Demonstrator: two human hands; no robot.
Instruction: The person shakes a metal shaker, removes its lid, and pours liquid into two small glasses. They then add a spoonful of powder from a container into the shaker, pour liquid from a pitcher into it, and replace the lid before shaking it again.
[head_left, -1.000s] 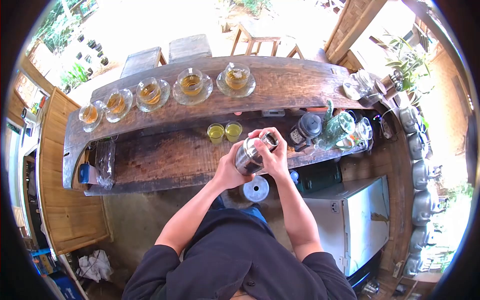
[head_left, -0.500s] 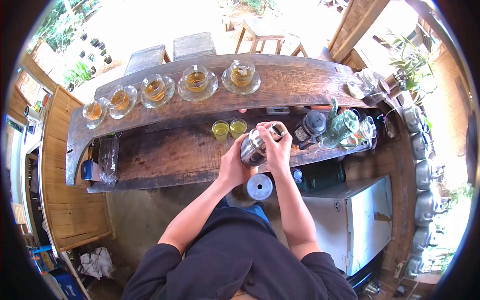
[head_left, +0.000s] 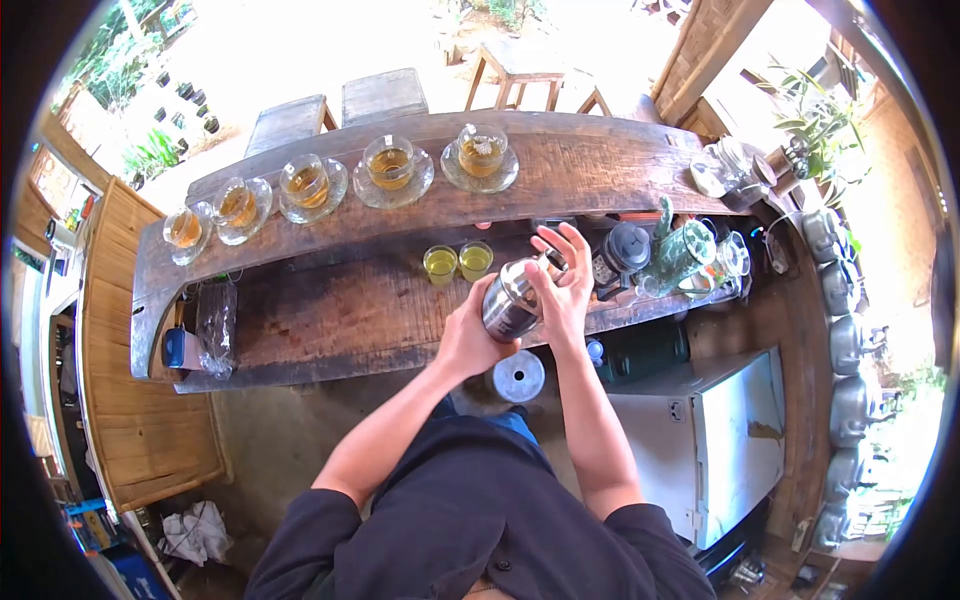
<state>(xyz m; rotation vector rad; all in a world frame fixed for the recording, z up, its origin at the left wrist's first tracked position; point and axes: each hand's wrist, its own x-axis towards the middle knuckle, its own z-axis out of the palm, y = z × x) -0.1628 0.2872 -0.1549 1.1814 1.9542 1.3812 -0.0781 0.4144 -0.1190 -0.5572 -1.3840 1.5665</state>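
Note:
My left hand is closed around the body of a silver cocktail shaker, tilted above the front edge of the lower counter. At its upper end, my right hand has its thumb against the shaker's small metal cap, with the fingers raised and partly spread around it. Just behind the shaker, two small glasses of yellow-green liquid stand side by side. A French press is to the right of my right hand.
Several glass cups of amber tea on glass saucers line the raised wooden bar. A green ceramic jug stands by the French press. Below the counter at right is a white fridge; a round-topped stool is beneath my hands.
My right hand's fingers have lifted and spread from their tight wrap around the shaker's top. The shaker stays in my left hand in about the same place.

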